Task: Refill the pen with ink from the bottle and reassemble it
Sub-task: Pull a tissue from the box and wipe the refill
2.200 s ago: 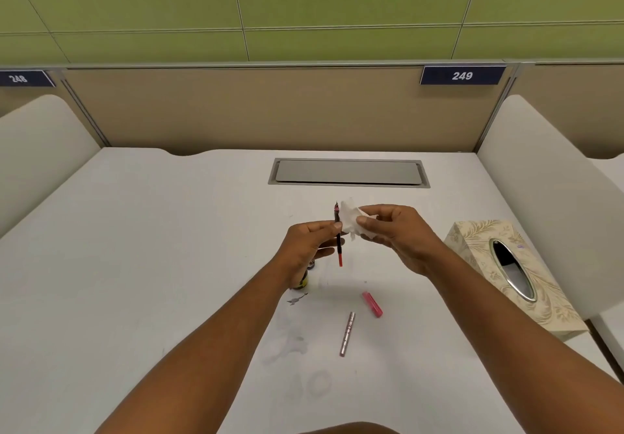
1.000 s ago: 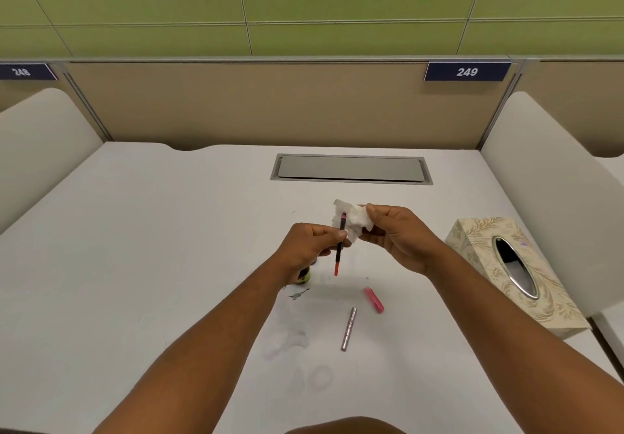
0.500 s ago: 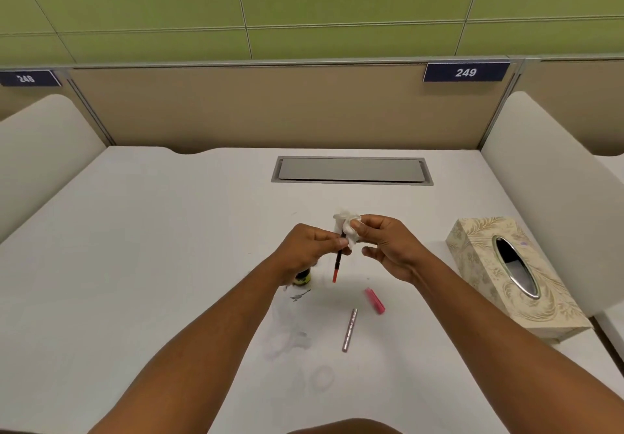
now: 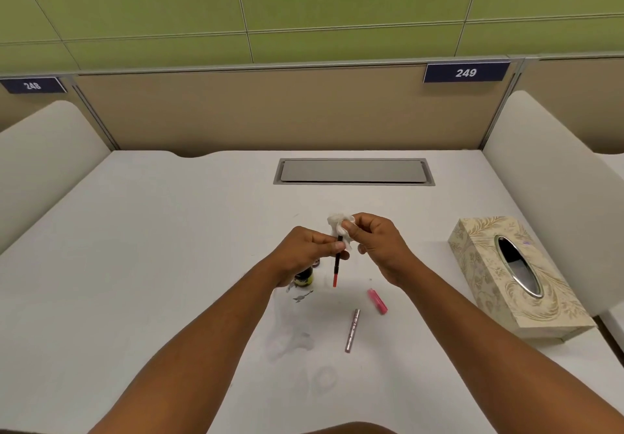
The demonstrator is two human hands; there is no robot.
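The pen's inner section (image 4: 336,262) hangs nearly upright above the white desk (image 4: 152,248), pinched near its top by the left hand (image 4: 305,253), while the right hand (image 4: 378,244) presses a crumpled tissue (image 4: 339,226) around its upper end. The ink bottle (image 4: 303,278) stands partly hidden under the left hand; nearer the person lie a silver barrel (image 4: 352,330) and a pink cap (image 4: 377,301), apart, with a tissue box (image 4: 499,298) off to the right.

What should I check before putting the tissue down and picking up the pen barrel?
1. Left hand grips the pen's inner section upright: ok.
2. Tissue in right hand wrapped over the top end: ok.
3. Top end wiped clean: cannot tell, hidden by tissue.
4. Silver barrel lying free on the desk: ok.
5. Pink piece lying free: ok.
6. Ink bottle capped: cannot tell, left hand covers it.
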